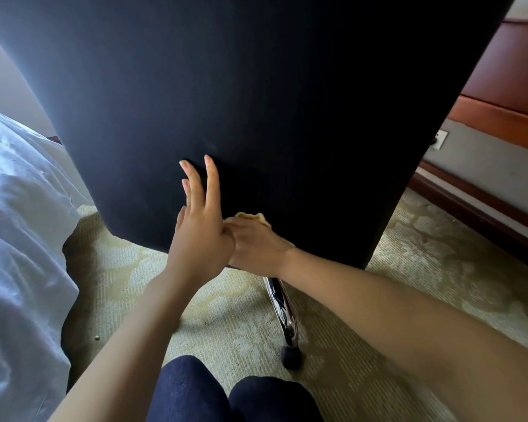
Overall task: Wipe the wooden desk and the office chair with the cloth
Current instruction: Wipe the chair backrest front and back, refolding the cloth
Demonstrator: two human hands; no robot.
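Note:
The black fabric back of the office chair (256,102) fills most of the view. My left hand (200,226) lies flat against its lower part, fingers straight and pointing up. Just to its right, my right hand (256,248) holds a small yellowish cloth (253,217) against the lower edge of the chair back; only a corner of the cloth shows above my fingers. A chrome chair leg (282,312) with a black caster (291,357) stands on the carpet below my hands.
White bedding (19,239) hangs down on the left. A patterned green carpet (226,315) covers the floor. At right are a wall with dark wooden trim (500,120), a baseboard and a wall socket (439,140). My knees (232,397) are at the bottom.

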